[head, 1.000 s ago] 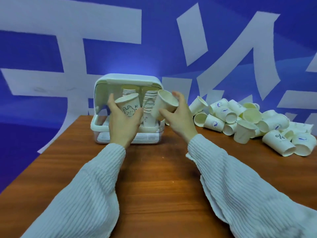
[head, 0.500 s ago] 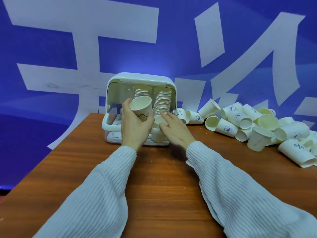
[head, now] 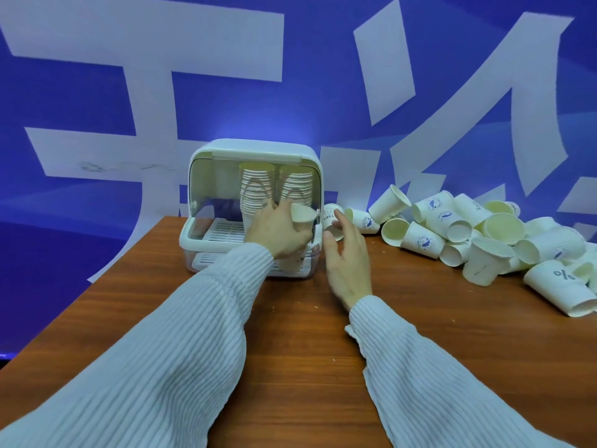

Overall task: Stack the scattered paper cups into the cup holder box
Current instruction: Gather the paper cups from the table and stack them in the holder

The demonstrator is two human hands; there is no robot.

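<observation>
Wooden surface [head: 290, 318], cup box [head: 255, 150] at its back edge, two stacks inside. Loose cup pile [head: 484, 234] along back right. Left hand [head: 277, 231] grips a cup [head: 303, 215] at the box front. Right hand [head: 347, 263] open, fingertips seemingly touching a lying cup [head: 331, 215].

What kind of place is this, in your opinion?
Probably a staged recording or event space, not a kitchen: a printed blue backdrop stands behind a wooden table with a cup holder box and loose paper cups.

left hand [head: 277, 232] gripping, right hand [head: 347, 263] relaxed
</observation>
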